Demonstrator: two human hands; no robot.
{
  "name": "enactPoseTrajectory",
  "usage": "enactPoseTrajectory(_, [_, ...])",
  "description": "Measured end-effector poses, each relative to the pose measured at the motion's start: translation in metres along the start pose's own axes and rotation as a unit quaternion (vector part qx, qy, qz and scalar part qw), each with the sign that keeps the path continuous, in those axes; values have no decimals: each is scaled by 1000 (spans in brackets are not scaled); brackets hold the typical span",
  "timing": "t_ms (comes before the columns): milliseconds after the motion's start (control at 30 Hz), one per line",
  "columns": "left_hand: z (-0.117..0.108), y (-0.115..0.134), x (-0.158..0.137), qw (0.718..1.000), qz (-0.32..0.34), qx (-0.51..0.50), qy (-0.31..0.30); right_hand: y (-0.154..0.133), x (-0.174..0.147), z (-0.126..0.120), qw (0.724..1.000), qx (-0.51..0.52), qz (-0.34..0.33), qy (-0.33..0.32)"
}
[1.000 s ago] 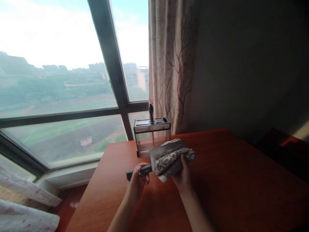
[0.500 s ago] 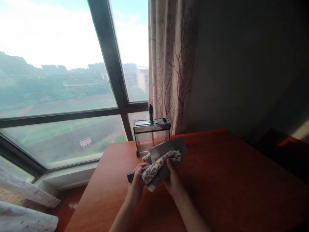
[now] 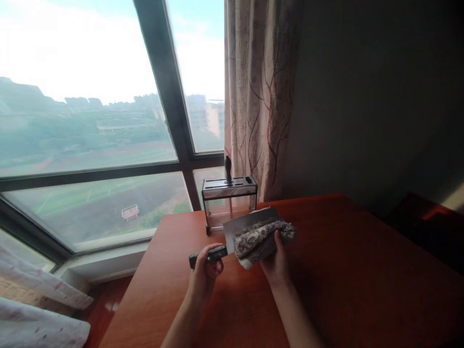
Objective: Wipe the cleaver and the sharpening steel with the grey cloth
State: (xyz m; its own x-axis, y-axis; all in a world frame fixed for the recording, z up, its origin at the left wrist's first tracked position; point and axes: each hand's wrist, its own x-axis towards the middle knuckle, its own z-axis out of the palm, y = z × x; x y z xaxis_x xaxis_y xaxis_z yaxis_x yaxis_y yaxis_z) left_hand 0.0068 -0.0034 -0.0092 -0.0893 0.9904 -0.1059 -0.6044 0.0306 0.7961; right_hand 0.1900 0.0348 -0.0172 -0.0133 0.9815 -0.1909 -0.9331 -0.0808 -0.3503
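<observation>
A cleaver [image 3: 232, 231] with a broad grey blade and a black riveted handle is held above the wooden table. My left hand [image 3: 205, 268] is closed round its handle, which points left. In my right hand [image 3: 276, 261] is a folded grey-and-white fluffy cloth [image 3: 261, 239], wrapped over the lower edge of the blade and pressed against it. The cloth hides much of the blade's lower and right part. My right thumb lies on top of the cloth; the other fingers are beneath it, mostly hidden.
A clear-sided knife block [image 3: 230, 187] with one black-handled tool [image 3: 228, 169] in it stands at the table's far left corner. The reddish wooden table [image 3: 344, 251] borders a large window [image 3: 90, 121] on the left. A patterned curtain [image 3: 261, 96] hangs behind it.
My right hand and the cloth have slid right along the blade, away from the handle. More of the handle and the blade's near end now shows. My left hand stays about where it was.
</observation>
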Motion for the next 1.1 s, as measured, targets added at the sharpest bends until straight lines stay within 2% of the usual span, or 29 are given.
enactPoseTrajectory(200, [6,-11,-2,1000,0,24,-18,-1,1,-2,1000,23,-11,-4])
enactPoseTrajectory(400, [14,-23,-4,998,3,58,-3,20,-9,6,998,22,56,-27])
enactPoseTrajectory(600, [1,-32,8,991,34,128,34,36,-13,2,993,-13,108,-49])
enactPoseTrajectory(700, [-5,-33,14,989,39,136,28,39,-10,-2,993,-42,97,-44])
enactPoseTrajectory(833, [-3,-29,11,986,32,163,29,35,-5,-4,997,-55,61,-4])
enactPoseTrajectory(967, [7,-20,0,977,52,206,-4,21,-1,-1,998,-24,53,12])
enactPoseTrajectory(1100, [14,-12,-5,978,40,203,-31,0,1,0,999,4,16,35])
